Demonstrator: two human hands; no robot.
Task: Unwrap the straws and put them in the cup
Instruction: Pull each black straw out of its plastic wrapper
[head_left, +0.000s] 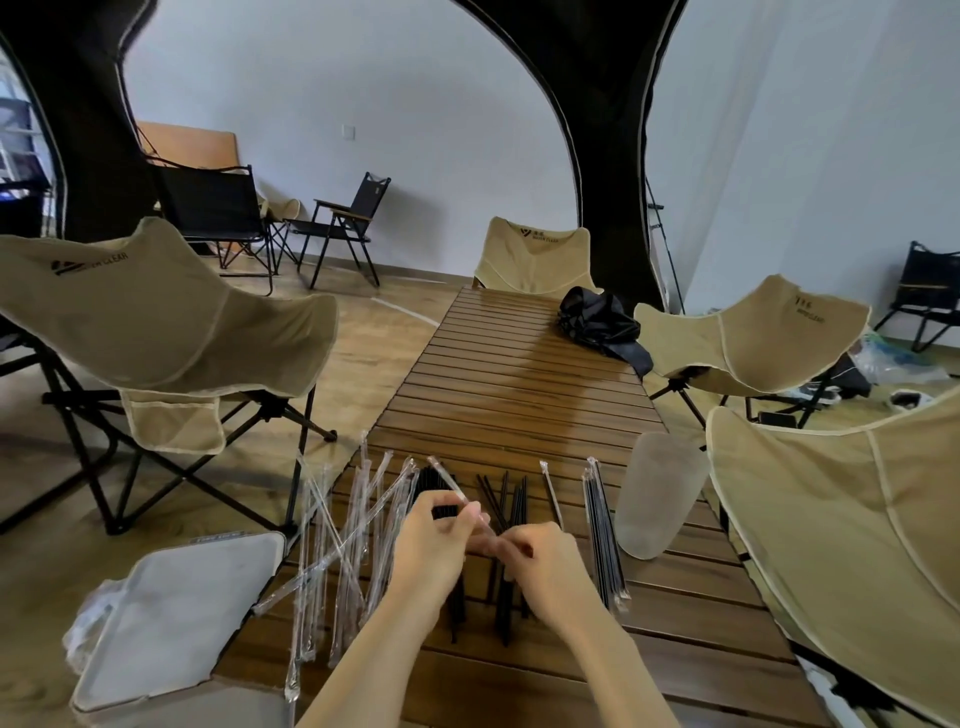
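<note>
My left hand (434, 540) and my right hand (545, 558) meet above the slatted wooden table (524, 395). Together they pinch one wrapped straw (457, 488), whose clear wrapper slants up and to the left from my fingers. Bare black straws (511, 499) lie on the table under and behind my hands. A heap of empty clear wrappers (348, 530) spreads to the left. A bundle of wrapped black straws (602, 530) lies to the right. A frosted translucent cup (657, 499) stands at the table's right edge.
A grey lidded bin (176, 618) sits at the table's near left corner. A black bag (597, 322) lies on the far end of the table. Beige folding chairs (171, 322) stand left, right and behind it.
</note>
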